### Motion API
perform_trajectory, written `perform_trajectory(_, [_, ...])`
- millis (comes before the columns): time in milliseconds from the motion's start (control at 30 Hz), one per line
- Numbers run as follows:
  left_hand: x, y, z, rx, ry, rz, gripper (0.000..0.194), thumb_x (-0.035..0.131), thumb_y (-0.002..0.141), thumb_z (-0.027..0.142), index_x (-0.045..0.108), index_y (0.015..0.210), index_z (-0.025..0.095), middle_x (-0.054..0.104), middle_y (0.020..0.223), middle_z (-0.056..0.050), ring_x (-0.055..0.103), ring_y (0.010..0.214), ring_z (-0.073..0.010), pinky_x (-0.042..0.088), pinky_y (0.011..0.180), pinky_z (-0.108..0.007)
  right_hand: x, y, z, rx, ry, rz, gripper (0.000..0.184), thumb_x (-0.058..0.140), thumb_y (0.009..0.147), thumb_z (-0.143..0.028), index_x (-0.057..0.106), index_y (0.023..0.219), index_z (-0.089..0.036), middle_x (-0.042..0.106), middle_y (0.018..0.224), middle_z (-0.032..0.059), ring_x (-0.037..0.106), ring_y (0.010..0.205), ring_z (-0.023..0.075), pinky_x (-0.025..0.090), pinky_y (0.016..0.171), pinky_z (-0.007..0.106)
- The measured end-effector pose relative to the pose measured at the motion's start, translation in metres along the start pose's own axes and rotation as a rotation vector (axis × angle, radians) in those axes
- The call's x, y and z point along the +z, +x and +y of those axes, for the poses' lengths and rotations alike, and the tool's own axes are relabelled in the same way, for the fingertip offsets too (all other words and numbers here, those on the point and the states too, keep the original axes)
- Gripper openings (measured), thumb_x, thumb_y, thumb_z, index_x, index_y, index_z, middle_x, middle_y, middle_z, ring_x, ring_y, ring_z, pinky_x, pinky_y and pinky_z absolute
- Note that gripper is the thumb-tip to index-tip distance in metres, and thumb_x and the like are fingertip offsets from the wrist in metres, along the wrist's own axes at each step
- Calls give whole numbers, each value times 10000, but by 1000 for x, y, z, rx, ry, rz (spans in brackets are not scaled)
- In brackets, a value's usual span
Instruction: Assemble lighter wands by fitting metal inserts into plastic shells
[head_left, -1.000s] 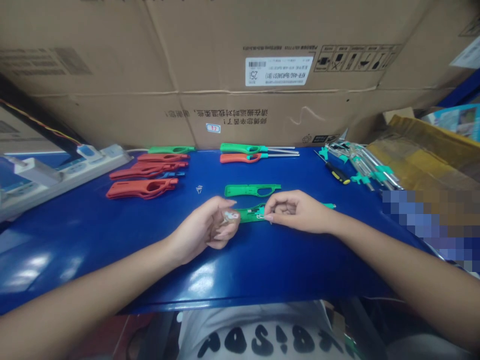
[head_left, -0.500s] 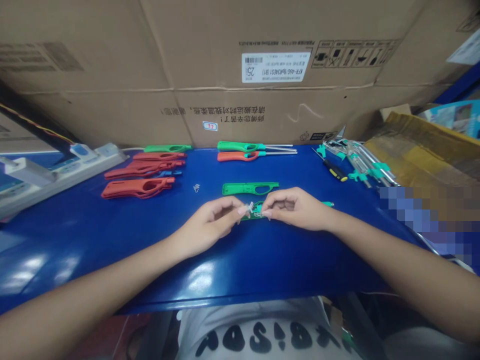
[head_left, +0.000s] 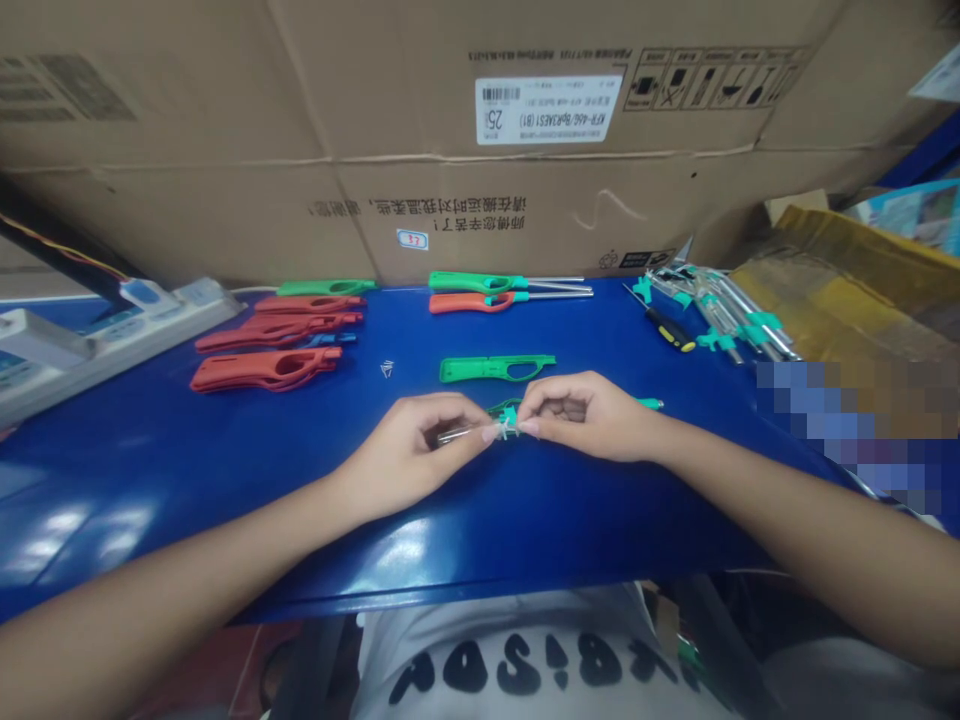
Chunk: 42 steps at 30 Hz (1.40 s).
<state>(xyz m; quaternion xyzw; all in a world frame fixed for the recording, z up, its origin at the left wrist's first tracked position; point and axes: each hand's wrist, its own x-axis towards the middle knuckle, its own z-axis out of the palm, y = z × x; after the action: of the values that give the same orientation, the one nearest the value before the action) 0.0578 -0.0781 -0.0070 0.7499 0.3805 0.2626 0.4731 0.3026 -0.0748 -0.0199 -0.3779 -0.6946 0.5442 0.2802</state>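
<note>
My left hand (head_left: pixel 416 450) is closed in a pinch on a small clear, shiny tube (head_left: pixel 454 435), apparently a lighter's fuel tank, its whitish end between thumb and forefinger. Close by, my right hand (head_left: pixel 596 415) pinches a small teal piece (head_left: pixel 510 415) that meets the tank's end. The fingers hide most of this joint. Partly seen behind the fingertips is a green curved edge, and a teal end (head_left: pixel 651 404) pokes out past my right hand. Just beyond both hands lies a green lighter casing half (head_left: pixel 480 369), with an oval trigger opening.
Red casings (head_left: pixel 262 370) and a green one (head_left: pixel 322 287) lie left, near a white power strip (head_left: pixel 150 325). Small white pieces (head_left: pixel 387 369) lie mid-table. Lighters with metal rods (head_left: pixel 469 302) are at the back. A screwdriver (head_left: pixel 670 328) and metal tubes (head_left: pixel 739 320) lie right, beside a taped carton (head_left: pixel 847 290).
My left hand has turned slightly and the clear tube now shows beneath its fingers. The whitish end has come against the teal piece. The view has shifted a little.
</note>
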Motion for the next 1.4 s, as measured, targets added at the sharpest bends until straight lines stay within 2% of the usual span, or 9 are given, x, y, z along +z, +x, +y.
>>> perform_trajectory(167, [2,1,-3,-23,-12,-17,266,667,925,400,742,885,148,704,824,-28,562,686,-119,438,637,-224,1,0,1,-11,16,16,221,708,862,-379,692,873,-158,640,816,16,575,723,113,464,678,247])
perform_trajectory(700, [6,3,-7,-54,-61,-18,255,687,897,385,744,901,137,664,772,-9,520,672,-106,421,621,-221,3,0,4,-29,-32,29,221,686,877,-371,698,874,-150,569,759,1,473,641,98,383,596,249])
perform_trajectory(1167, [8,3,-11,-82,-40,-20,282,690,887,413,746,891,136,634,762,-10,497,666,-112,410,613,-234,7,0,3,-53,-80,55,222,661,884,-355,700,865,-138,586,748,8,468,621,91,380,573,240])
perform_trajectory(1400, [10,2,-11,-79,-19,-12,284,683,885,418,751,898,142,675,790,-28,541,687,-131,432,634,-249,7,0,3,-37,-85,63,230,671,878,-363,701,851,-136,593,744,12,476,619,95,384,569,243])
